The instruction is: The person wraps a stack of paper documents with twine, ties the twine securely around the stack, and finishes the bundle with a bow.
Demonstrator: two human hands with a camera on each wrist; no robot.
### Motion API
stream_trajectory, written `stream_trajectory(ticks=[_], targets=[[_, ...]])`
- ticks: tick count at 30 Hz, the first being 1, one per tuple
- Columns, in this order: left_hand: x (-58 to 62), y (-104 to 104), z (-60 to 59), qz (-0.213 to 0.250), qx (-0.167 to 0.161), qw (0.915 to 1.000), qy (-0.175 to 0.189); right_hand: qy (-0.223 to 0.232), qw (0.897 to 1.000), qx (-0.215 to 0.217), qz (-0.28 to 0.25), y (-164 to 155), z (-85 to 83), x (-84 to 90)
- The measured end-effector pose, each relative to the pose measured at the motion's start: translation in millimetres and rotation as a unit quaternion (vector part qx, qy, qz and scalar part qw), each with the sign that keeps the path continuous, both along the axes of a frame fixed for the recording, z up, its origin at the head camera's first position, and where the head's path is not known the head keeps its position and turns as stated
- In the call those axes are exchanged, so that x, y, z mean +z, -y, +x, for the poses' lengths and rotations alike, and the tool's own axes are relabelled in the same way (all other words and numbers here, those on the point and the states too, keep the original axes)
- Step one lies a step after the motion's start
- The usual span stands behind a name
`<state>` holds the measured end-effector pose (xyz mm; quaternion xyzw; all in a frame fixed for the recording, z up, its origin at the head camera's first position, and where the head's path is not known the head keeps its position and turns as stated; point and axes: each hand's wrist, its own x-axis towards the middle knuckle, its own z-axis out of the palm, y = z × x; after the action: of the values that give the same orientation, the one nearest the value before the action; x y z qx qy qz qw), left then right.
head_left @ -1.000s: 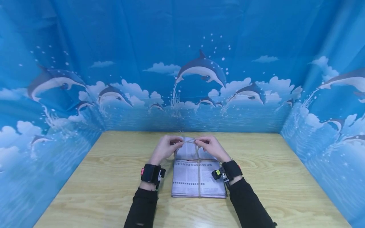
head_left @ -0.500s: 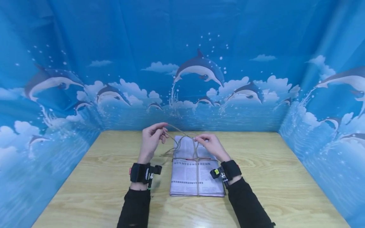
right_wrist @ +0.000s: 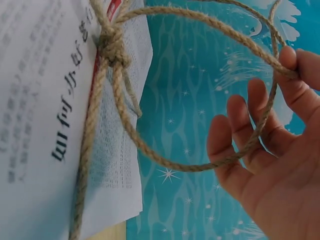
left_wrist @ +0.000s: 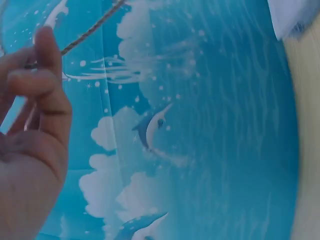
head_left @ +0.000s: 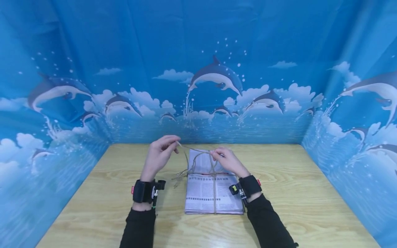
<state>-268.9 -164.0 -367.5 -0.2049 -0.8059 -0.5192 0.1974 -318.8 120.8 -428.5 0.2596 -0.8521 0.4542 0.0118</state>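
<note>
A stack of newspapers (head_left: 201, 193) lies on the table, with twine (head_left: 214, 196) crossed over it lengthwise and sideways. At the crossing sits a knot (right_wrist: 114, 46), clear in the right wrist view, from which loose twine rises in a loop. My right hand (head_left: 227, 160) is above the far right part of the stack, thumb and index finger pinching the twine; a strand of the loop runs across the other fingers. Left of the stack and raised, my left hand (head_left: 159, 155) pinches another stretch of twine between thumb and fingertips. The twine spans between both hands.
The wooden table (head_left: 118, 193) extends to both sides of the stack. A blue curtain (head_left: 139, 69) printed with dolphins stands behind it and along both sides. Frayed twine ends (head_left: 183, 173) hang by the stack's left edge.
My left hand has moved left and up from the stack, drawing the twine out into a long span. The right hand has stayed nearly in place, still pinching the twine.
</note>
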Motion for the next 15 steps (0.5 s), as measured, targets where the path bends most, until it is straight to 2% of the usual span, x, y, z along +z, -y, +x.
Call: stream_trajectory(ticks=[2,4,6,8,10,12,15], targets=[[0.1,0.6,-1.2,0.034,-0.019,0.9991,0.019,0.006,1.0,-0.002,0.003,-0.8,0.1,0.7],[0.3,0.9,-1.3,0.058,-0.016,0.998,0.017,0.011,1.0,-0.006,0.004,-1.6,-0.1,1.0],[1.1,-0.3,-0.8,0.072,0.003,0.9974,-0.005,0.021,1.0,-0.009,0.0,-2.5,-0.5,1.1],[0.4,-3.2,0.1,0.068,0.023,0.9971,-0.024,0.03,0.999,-0.011,-0.006,-3.3,-0.9,1.0],[-1.5,-8.5,1.1,0.029,0.037,0.9984,-0.031,0.039,0.999,-0.013,-0.016,-4.0,-1.2,0.8],[-5.2,-17.5,0.5,-0.039,0.035,0.9982,-0.031,0.042,0.999,-0.015,-0.022,-4.5,-1.2,1.5],[-12.7,-36.5,0.3,-0.152,0.006,0.9883,-0.01,0.042,0.999,-0.014,-0.025,-4.6,-1.0,2.8]])
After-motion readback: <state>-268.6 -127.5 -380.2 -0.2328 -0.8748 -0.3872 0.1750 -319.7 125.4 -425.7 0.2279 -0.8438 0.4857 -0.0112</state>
